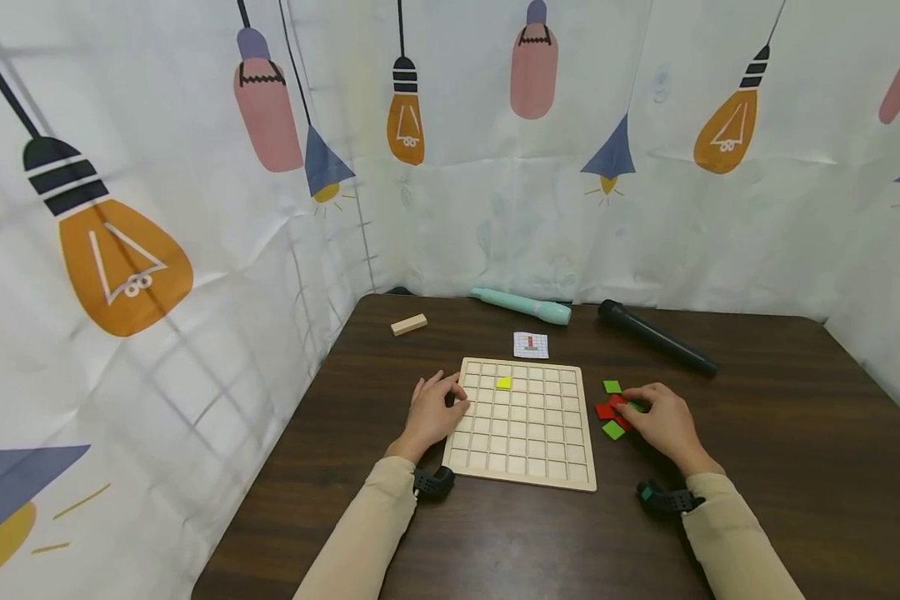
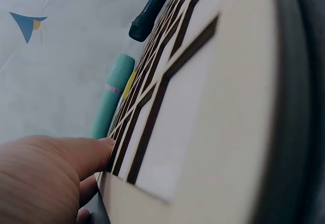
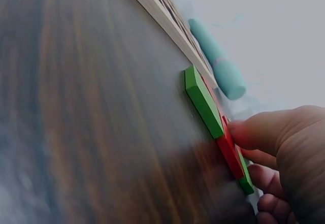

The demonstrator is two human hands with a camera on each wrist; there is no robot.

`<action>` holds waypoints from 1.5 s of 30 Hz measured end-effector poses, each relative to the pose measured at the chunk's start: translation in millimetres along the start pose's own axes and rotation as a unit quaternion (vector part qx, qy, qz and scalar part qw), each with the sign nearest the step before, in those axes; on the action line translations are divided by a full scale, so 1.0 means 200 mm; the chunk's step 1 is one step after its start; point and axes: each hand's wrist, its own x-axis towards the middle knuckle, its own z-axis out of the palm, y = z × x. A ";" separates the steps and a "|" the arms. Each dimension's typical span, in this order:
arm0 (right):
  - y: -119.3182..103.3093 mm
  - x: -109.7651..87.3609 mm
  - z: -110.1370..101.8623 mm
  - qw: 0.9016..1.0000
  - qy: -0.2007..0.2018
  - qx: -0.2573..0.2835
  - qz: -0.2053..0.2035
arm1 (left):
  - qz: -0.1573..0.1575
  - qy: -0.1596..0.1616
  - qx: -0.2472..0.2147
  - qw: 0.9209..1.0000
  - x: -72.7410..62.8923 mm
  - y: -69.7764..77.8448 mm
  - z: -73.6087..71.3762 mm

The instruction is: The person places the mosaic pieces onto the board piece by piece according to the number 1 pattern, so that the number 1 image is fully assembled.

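Observation:
A pale wooden grid board [image 1: 526, 479] lies on the table, with one yellow tile [image 1: 503, 383] in its upper part. At the board's left edge my left hand [image 1: 431, 412] holds on, the thumb [image 2: 91, 153] over the top face and the other fingers beside the edge. To the right of the board, my right hand [image 1: 663, 421] pinches a red tile [image 1: 617, 402] among a small cluster. Around it lie a red tile [image 1: 605, 412] and green tiles, one of them nearest me [image 1: 612, 430] and another farther back [image 1: 612, 387]. The fingers partly hide the cluster.
Behind the board lies a small printed grid card [image 1: 531, 345]. A teal stick-shaped object [image 1: 521, 305] and a black one [image 1: 656, 337] lie along the back, with a wooden block [image 1: 408, 324] at back left. A patterned white curtain [image 1: 465, 217] surrounds the dark table [image 1: 525, 542].

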 end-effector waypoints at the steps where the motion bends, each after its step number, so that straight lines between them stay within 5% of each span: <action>1: 0.00 0.00 0.00 1.000 -0.001 0.000 0.004 | -0.001 0.001 0.000 1.000 0.00 0.00 0.00; 14: -0.04 0.00 0.01 0.998 0.006 0.001 0.055 | -0.001 0.039 0.020 0.999 0.01 0.01 0.02; 45: -0.06 0.01 0.01 0.997 -0.002 -0.002 0.080 | -0.002 0.038 0.047 0.998 0.00 0.03 0.02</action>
